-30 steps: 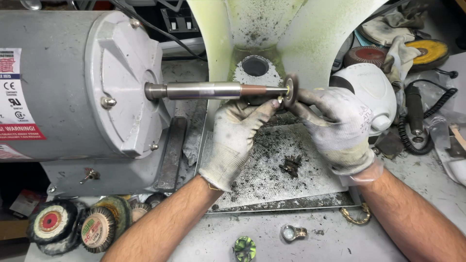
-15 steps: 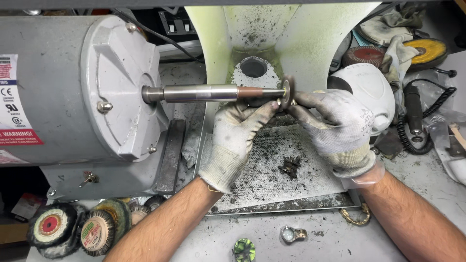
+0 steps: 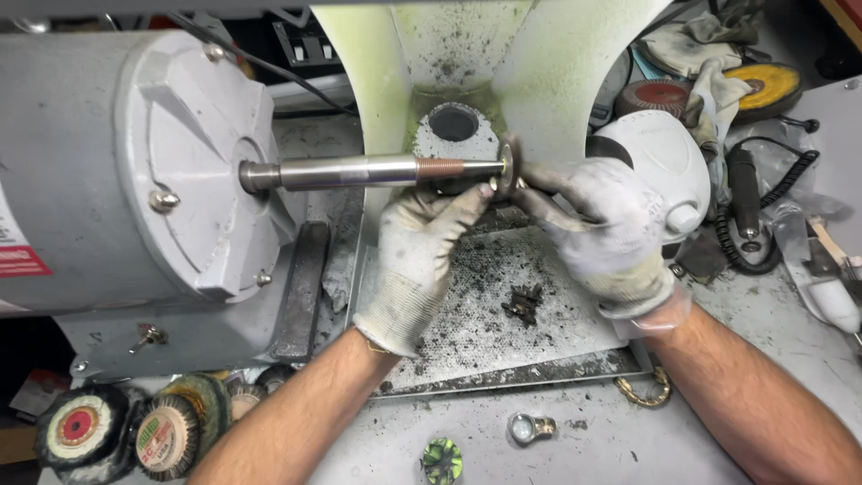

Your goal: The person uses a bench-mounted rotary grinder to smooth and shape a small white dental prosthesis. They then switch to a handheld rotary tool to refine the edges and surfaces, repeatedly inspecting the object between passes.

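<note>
Pinching small, stiff, probably slippery round metal washer by its rim at tip of grey motor's steel spindle, gloved left hand below, gloved right hand beside, both clenched on it.

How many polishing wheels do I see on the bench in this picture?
5, at least: three bristle wheels at the lower left, a red wheel and a yellow wheel at the upper right. Others may be hidden behind them.

Red/white rect label on grey motor side, far left edge
</note>
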